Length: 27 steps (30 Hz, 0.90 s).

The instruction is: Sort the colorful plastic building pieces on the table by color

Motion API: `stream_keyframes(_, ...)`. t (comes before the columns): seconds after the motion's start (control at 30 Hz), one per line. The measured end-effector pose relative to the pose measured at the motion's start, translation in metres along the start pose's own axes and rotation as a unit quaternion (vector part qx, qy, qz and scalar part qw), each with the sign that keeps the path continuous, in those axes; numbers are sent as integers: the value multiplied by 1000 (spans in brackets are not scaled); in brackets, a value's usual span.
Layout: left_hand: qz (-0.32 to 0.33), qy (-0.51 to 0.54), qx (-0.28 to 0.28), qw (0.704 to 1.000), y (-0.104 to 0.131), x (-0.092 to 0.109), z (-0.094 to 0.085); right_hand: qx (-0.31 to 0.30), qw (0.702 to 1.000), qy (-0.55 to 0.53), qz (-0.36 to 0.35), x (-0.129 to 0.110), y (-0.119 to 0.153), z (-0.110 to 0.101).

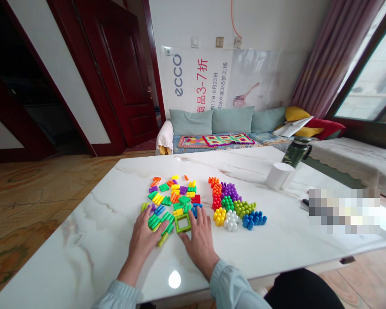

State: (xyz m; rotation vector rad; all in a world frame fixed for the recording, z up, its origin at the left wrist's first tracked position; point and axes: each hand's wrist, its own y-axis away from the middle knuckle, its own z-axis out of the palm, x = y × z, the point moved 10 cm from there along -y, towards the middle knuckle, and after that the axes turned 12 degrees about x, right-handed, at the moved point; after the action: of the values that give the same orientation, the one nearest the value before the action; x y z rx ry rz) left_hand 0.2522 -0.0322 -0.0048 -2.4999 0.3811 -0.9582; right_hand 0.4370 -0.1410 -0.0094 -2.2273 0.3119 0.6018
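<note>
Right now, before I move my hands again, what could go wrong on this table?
1. The right hand is beside the green square frame, so a sideways nudge could shift it.
2. The yellow group and white group sit side by side, so a careless sweep rightward might mix them.
3. The left hand is among loose green pieces; dragging it could scatter them.

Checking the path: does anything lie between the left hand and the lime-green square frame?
Yes: green pieces lie on the table beside the left hand's thumb, between it and the left side of the lime-green square frame.
</note>
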Motion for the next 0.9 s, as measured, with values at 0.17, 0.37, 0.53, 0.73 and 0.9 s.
stream_keyframes(0.17,116,-5,-4,993,8,55,21,-16,999,-45,-8,5,-9,10)
stream_keyframes(0.37,185,-80,13,979,20,80,22,-6,998,-58,-6,10,-10,10)
stream_keyframes(0.53,172,-85,27,981,19,76,20,-15,998,-59,-5,7,-10,9)
stream_keyframes(0.73,183,-79,40,979,20,76,19,-26,998,-55,-6,5,-10,9)
stream_keyframes(0.9,194,-74,44,977,20,77,19,-31,998,-60,-11,5,-9,9)
